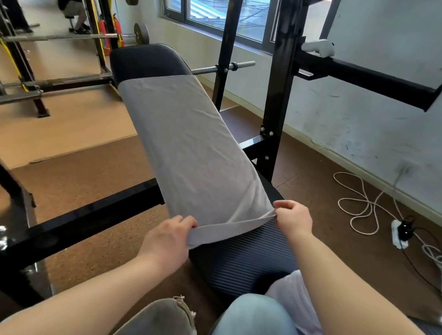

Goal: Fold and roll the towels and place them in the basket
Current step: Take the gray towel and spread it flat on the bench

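A grey towel (pixel 189 139) lies lengthwise along a black padded weight bench (pixel 242 260), folded into a long strip. Its near end is turned up a little off the pad. My left hand (pixel 168 238) pinches the near left corner of the towel. My right hand (pixel 293 218) pinches the near right corner. A beige fabric basket (pixel 159 328) stands on the floor below my left forearm, with something pale showing inside it. A white cloth (pixel 297 301) lies on the bench by my knee, partly hidden by my right arm.
The black rack uprights (pixel 278 89) stand just right of the bench, with a side arm (pixel 372 81) jutting right. Barbell racks (pixel 46 38) fill the left. White cables and a power strip (pixel 400 233) lie on the floor at right. A person sits far back left.
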`<state>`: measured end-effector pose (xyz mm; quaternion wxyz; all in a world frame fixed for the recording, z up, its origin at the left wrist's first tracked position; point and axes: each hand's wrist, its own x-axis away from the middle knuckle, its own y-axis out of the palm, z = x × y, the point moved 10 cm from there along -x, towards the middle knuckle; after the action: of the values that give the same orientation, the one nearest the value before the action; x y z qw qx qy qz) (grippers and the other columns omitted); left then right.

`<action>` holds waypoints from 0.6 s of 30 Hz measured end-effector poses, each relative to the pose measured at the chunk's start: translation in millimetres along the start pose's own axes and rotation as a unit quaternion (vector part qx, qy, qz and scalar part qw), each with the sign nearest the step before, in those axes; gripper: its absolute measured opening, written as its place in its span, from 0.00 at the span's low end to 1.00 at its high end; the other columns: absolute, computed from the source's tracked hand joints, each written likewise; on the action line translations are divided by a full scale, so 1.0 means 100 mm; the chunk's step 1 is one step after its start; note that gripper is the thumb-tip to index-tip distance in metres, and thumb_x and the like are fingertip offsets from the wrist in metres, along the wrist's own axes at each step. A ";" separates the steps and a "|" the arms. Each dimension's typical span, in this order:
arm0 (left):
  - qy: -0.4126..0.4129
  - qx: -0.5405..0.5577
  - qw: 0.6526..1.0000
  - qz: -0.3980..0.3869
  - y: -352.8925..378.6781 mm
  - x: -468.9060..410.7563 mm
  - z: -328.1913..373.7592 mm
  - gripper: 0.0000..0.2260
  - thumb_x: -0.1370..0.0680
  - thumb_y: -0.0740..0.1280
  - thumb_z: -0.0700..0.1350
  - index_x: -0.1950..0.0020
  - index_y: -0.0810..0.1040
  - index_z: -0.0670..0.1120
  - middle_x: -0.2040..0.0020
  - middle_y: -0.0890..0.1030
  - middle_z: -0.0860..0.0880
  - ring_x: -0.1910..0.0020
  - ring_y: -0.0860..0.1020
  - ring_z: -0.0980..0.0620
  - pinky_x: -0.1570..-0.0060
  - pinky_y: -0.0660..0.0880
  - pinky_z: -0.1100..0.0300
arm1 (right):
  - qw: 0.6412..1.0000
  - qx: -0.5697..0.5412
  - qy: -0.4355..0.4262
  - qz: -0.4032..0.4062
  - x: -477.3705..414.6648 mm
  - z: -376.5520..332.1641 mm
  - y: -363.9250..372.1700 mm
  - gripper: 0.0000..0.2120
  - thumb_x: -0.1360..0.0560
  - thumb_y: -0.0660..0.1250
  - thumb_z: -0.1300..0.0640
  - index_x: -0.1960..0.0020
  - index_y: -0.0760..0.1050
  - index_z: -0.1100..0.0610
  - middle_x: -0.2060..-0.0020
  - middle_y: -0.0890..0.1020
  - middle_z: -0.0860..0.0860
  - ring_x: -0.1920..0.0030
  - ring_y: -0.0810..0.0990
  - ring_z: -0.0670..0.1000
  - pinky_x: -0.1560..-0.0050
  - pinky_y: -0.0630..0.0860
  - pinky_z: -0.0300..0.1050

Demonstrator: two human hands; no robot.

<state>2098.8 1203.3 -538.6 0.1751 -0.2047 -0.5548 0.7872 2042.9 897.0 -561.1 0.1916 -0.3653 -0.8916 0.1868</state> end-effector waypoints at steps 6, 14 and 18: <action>-0.084 0.223 0.970 0.056 -0.43 -0.22 -0.34 0.08 0.19 0.64 0.40 0.50 0.80 0.51 0.56 0.81 0.54 0.56 0.81 0.55 0.63 0.77 0.64 | 0.995 0.014 -0.095 -0.012 -0.19 -0.58 -0.14 0.20 0.31 0.62 0.67 0.48 0.82 0.48 0.51 0.85 0.49 0.47 0.83 0.53 0.44 0.81 0.49; -0.193 0.434 0.873 0.107 -0.80 -0.64 -0.79 0.11 0.18 0.63 0.40 0.55 0.83 0.46 0.51 0.84 0.46 0.52 0.84 0.49 0.49 0.84 0.47 | 0.980 0.067 -0.187 0.008 -0.35 -1.47 -0.10 0.16 0.23 0.60 0.65 0.51 0.84 0.49 0.54 0.84 0.50 0.60 0.78 0.46 0.66 0.70 0.35; -0.183 0.459 0.859 0.135 -0.97 -0.87 -1.00 0.10 0.21 0.65 0.43 0.58 0.84 0.47 0.58 0.84 0.51 0.56 0.85 0.53 0.48 0.84 0.43 | 0.975 0.078 -0.207 0.019 -0.46 -1.87 0.01 0.17 0.23 0.59 0.64 0.48 0.85 0.51 0.48 0.85 0.51 0.50 0.81 0.53 0.57 0.72 0.38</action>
<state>2229.3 1270.8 -465.2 0.0367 -0.0267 -0.1200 0.9917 2163.8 900.7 -410.6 0.0273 -0.3195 -0.8873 0.3314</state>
